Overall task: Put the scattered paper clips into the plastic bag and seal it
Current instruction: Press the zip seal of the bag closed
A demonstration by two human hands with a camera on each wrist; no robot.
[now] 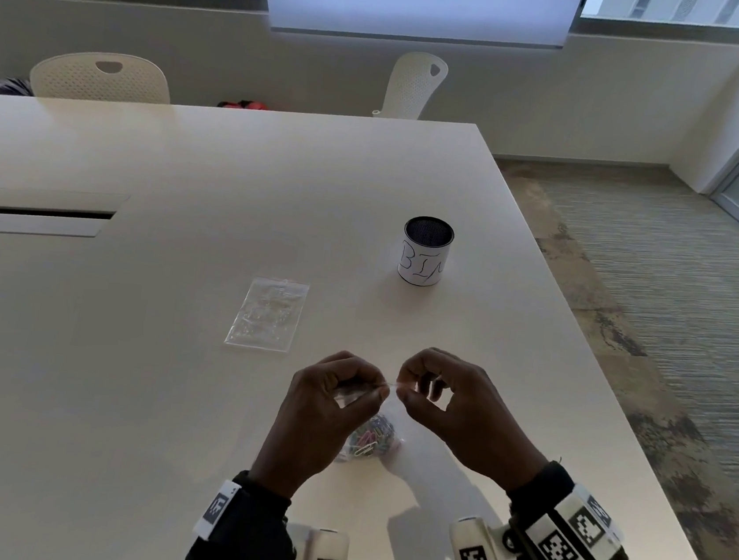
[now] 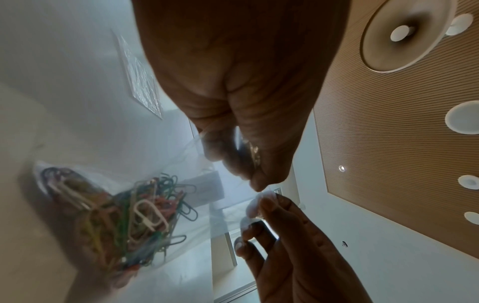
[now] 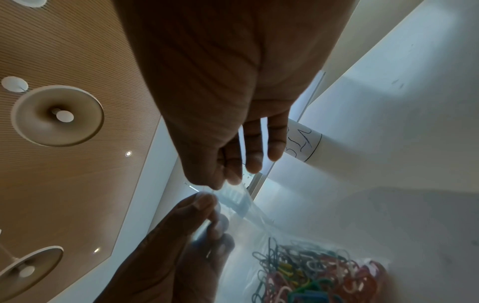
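- A spare clear plastic bag (image 1: 268, 314) lies flat on the white table (image 1: 121, 343), left of and beyond the hands, apart from the work; it appears to hold a few pale clips, though that is hard to tell.
- The left hand (image 1: 325, 406) pinches the top edge of the clear zip bag (image 1: 383, 401) between thumb and fingertips, the other fingers curled behind the film. Held up this way, the mouth stays above the load so nothing spills.
- The coloured paper clips (image 1: 372, 436) sit bunched in the bag's bottom, which hangs low between the wrists, at or just above the table; no loose clips show on the surface, so gathering looks done.
- The right hand (image 1: 441, 398) pinches the same top edge just beside the left thumb, its remaining fingers loosely spread. The two pinches meet at one spot on the strip, probably to press the zip closed from there along its length.
- Whether the seal has caught anywhere cannot be told; the film is too clear and blurred.
- Farther right and beyond stands a cylindrical cup labelled "BIN" (image 1: 425, 251), upright, well apart from the hands.
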